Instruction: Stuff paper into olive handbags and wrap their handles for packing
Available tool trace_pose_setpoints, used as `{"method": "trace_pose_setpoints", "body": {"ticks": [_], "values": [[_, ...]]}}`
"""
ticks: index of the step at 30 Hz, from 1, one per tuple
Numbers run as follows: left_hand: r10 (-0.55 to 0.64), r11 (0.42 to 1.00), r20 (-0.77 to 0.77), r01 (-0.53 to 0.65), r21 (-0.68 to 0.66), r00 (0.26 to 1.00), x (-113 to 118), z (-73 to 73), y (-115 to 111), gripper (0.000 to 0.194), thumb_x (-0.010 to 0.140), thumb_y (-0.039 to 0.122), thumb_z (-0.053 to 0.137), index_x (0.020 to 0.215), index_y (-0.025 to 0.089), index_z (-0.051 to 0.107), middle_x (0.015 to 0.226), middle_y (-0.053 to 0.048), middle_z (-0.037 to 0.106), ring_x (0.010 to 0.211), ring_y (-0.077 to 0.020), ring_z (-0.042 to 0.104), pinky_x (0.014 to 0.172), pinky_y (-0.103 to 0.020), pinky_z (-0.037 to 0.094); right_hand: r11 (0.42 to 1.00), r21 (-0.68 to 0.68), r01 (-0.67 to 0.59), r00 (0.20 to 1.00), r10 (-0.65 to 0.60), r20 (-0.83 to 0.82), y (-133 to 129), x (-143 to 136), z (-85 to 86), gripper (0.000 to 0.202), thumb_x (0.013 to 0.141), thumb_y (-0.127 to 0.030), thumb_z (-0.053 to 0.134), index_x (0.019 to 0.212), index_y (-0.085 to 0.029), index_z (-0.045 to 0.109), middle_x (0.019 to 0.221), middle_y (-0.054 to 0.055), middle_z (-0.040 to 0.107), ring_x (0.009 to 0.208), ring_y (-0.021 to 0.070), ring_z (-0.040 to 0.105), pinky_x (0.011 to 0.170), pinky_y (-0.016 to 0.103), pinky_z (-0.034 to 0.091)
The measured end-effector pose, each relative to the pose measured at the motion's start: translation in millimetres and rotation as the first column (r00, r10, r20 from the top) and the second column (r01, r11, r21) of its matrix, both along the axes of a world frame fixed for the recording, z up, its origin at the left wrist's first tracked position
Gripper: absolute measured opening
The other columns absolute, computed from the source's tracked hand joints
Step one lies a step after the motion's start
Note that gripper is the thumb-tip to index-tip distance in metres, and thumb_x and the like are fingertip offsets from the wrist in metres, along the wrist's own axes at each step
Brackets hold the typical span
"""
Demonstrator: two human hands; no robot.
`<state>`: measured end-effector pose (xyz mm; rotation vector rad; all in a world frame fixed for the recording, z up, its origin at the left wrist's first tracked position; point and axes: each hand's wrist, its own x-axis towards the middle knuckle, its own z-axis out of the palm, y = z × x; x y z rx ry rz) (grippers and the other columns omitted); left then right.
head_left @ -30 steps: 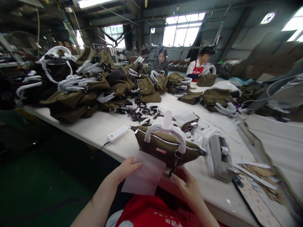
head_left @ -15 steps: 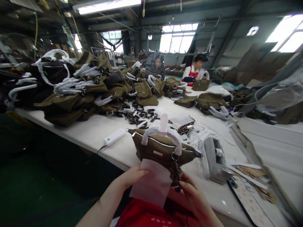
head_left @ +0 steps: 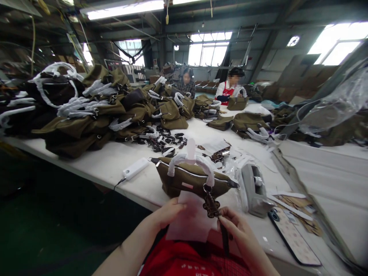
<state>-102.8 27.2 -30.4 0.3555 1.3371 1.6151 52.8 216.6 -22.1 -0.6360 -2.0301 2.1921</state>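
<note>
An olive handbag point(head_left: 186, 180) with a silver zipper and wrapped white handles stands upright at the near table edge. A brown patterned charm point(head_left: 211, 206) hangs from a ring at the base of its right handle. My right hand point(head_left: 234, 224) pinches the charm's dark strap just below the patterned part, and the strap's end dangles under the fingers. My left hand point(head_left: 169, 212) holds a thin, translucent white sheet point(head_left: 188, 226) by its upper left edge, in front of the bag and left of the charm.
Olive bags point(head_left: 77, 132) are heaped at the left, with dark straps point(head_left: 163, 143) beside them. A white device point(head_left: 135, 168) lies left of the handbag. At right are a grey tape dispenser point(head_left: 254, 191) and a phone point(head_left: 296, 237). Two people sit across the table.
My right hand has shifted slightly right and pulled the charm outward; its patterned part now shows flat, with the strap hanging below. The view has turned slightly.
</note>
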Motion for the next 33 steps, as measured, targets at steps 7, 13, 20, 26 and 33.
{"method": "trace_pose_setpoints", "body": {"ticks": [7, 13, 20, 26, 33], "values": [[0.05, 0.962, 0.409, -0.154, 0.226, 0.911, 24.3, -5.2, 29.7, 0.034, 0.069, 0.015, 0.069, 0.101, 0.007, 0.073, 0.104, -0.016, 0.073, 0.094, -0.0283, 0.069, 0.097, -0.043, 0.046, 0.992, -0.12, 0.044, 0.999, -0.045, -0.005, -28.7, -5.1, -32.5, 0.044, 0.074, -0.058, 0.069, 0.089, -0.019, 0.058, 0.081, 0.005, 0.067, 0.072, 0.0195, 0.063, 0.057, 0.027, 0.048], [-0.044, 0.959, 0.498, -0.103, 0.263, 0.866, 18.8, -8.2, 34.5, 0.039, 0.076, 0.014, 0.057, 0.112, 0.001, 0.067, 0.11, -0.019, 0.071, 0.1, -0.0283, 0.068, 0.102, -0.044, 0.043, 0.926, 0.378, -0.006, 1.0, 0.01, -0.009, -18.5, 10.9, -24.2, 0.039, 0.089, -0.053, 0.049, 0.099, -0.019, 0.065, 0.098, 0.01, 0.071, 0.094, 0.0254, 0.065, 0.081, 0.035, 0.052], [-0.052, 0.965, 0.456, -0.072, 0.25, 0.889, 16.2, -0.7, 37.8, 0.04, 0.078, 0.018, 0.055, 0.112, 0.002, 0.067, 0.107, -0.019, 0.072, 0.103, -0.0308, 0.067, 0.102, -0.046, 0.043, 0.7, 0.621, 0.354, 0.933, -0.314, -0.178, 18.6, 17.6, -29.3, 0.046, 0.08, -0.054, 0.06, 0.108, -0.018, 0.061, 0.099, 0.011, 0.07, 0.085, 0.0245, 0.066, 0.077, 0.036, 0.053], [0.03, 0.962, 0.324, -0.116, 0.248, 0.945, 15.4, 10.0, 45.0, 0.036, 0.081, 0.03, 0.067, 0.107, 0.006, 0.071, 0.109, -0.017, 0.072, 0.102, -0.0291, 0.068, 0.098, -0.041, 0.047, 0.813, 0.482, 0.327, 0.944, -0.263, -0.197, 13.0, -6.3, -25.0, 0.035, 0.087, -0.05, 0.056, 0.068, -0.021, 0.053, 0.054, -0.002, 0.054, 0.048, 0.0126, 0.051, 0.047, 0.024, 0.041], [0.182, 0.963, 0.034, -0.185, 0.195, 0.983, 20.9, 13.7, 53.8, 0.046, 0.066, 0.036, 0.083, 0.104, 0.012, 0.073, 0.105, -0.013, 0.074, 0.1, -0.0304, 0.067, 0.095, -0.042, 0.049, 0.766, 0.472, 0.436, 0.897, -0.326, -0.3, 4.0, -11.9, -22.1, 0.034, 0.083, -0.045, 0.065, 0.065, -0.021, 0.049, 0.051, -0.006, 0.044, 0.046, 0.0101, 0.043, 0.043, 0.022, 0.034]]}}
